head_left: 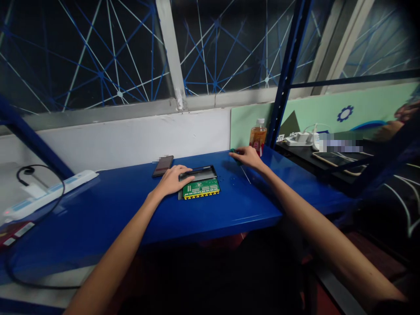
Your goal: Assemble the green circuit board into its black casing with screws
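Note:
My left hand (pixel 170 180) grips the left end of a black case cover (pixel 200 173), thumb along its near side and fingers along its far side. Just in front of the cover lies a green circuit board (pixel 199 187) with a row of yellow ports along its near edge. In my right hand (pixel 248 156) is a screwdriver (pixel 245 174); the closed fingers partly cover its green handle, and its thin shaft slants down toward the table. Several tiny dark pieces, possibly screws (pixel 223 178), are scattered between the cover and the screwdriver.
A blue table (pixel 210 223) carries a phone (pixel 163 166) behind my left hand and a drink bottle (pixel 258 134) at the back right. At left are a white power strip (pixel 77 180) and a black cable (pixel 63 192). Another person's hand (pixel 407 113) shows at far right.

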### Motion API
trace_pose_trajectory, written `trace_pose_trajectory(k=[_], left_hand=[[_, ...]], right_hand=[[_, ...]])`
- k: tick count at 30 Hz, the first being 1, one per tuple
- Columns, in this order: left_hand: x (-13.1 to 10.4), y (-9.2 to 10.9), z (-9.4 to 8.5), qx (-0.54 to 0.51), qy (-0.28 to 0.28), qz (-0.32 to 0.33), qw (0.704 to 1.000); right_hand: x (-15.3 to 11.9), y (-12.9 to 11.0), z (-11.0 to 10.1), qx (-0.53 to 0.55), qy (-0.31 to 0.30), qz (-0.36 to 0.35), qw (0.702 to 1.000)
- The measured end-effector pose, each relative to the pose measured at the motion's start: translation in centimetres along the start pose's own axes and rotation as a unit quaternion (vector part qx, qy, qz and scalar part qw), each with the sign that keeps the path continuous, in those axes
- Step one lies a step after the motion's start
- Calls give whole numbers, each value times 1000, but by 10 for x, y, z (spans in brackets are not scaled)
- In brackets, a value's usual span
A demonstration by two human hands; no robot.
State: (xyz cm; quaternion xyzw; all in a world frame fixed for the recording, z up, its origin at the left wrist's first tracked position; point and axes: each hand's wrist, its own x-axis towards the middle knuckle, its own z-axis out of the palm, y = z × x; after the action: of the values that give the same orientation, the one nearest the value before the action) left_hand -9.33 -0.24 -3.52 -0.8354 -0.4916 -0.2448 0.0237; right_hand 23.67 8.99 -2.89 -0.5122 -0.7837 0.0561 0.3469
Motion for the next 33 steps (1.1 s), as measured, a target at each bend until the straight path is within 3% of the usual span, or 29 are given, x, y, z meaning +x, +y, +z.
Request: trace_pose_trajectory(k=[2, 4, 9, 18, 23, 27, 33], left_hand=[[0, 2, 1, -2, -4, -3, 1000], [1, 6, 2, -2, -1, -2, 1000], [1, 13, 3, -17, 13, 7, 1000], [1, 14, 5, -5, 10, 11, 1000], [1, 22, 4, -4, 41, 28, 999], [2, 32, 4, -51, 109, 39, 992], [2, 48, 0, -126, 105, 70, 984]], right_hand=[[-1, -5, -5, 71, 82, 21, 994], [-4, -11, -7, 128, 123, 43, 983], [-11, -27, -7, 201, 118, 19, 972], [-14, -38, -7, 170, 123, -1, 978], [-15, -38, -6, 213, 114, -4, 970], [-9, -41, -1, 337, 98, 28, 936], [14, -69, 9, 493, 78, 53, 865]])
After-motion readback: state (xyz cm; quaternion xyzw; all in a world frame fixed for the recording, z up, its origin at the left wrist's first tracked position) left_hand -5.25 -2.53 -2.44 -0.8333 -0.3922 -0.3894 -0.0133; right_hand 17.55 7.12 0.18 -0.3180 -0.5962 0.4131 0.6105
